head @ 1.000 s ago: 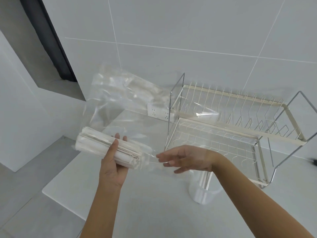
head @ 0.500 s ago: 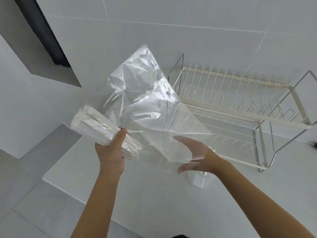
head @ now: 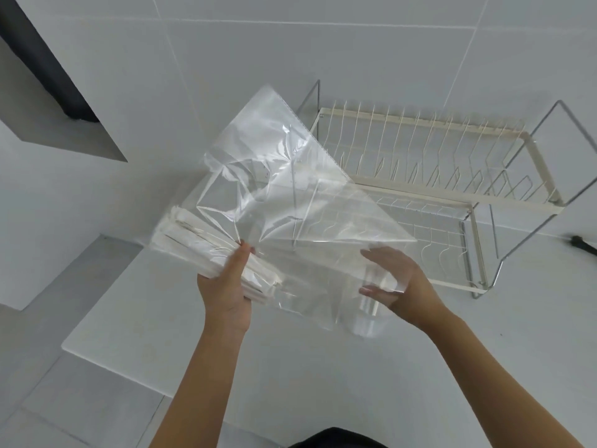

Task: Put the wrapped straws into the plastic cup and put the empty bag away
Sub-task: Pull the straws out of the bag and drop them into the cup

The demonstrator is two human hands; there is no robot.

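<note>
My left hand [head: 226,294] grips a thick bundle of white paper-wrapped straws [head: 190,247] held over the counter's left part. The clear empty plastic bag [head: 290,195] fans up and to the right from beside my left thumb, and its lower part drapes toward my right hand [head: 399,281]. That hand is cupped with its fingers apart, and bag film lies against its fingers and thumb. A clear plastic cup [head: 368,323] stands on the counter just below my right hand, mostly hidden by the bag and the hand.
A cream and chrome wire dish rack [head: 452,176] stands at the back right against the tiled wall. The white counter [head: 290,376] ends at a left edge, with grey floor beyond. A dark object [head: 581,242] lies at the far right.
The bag has swung up and spread out to the right. My right hand has turned from flat to cupped under the bag's lower corner. The straw bundle stays in my left hand.
</note>
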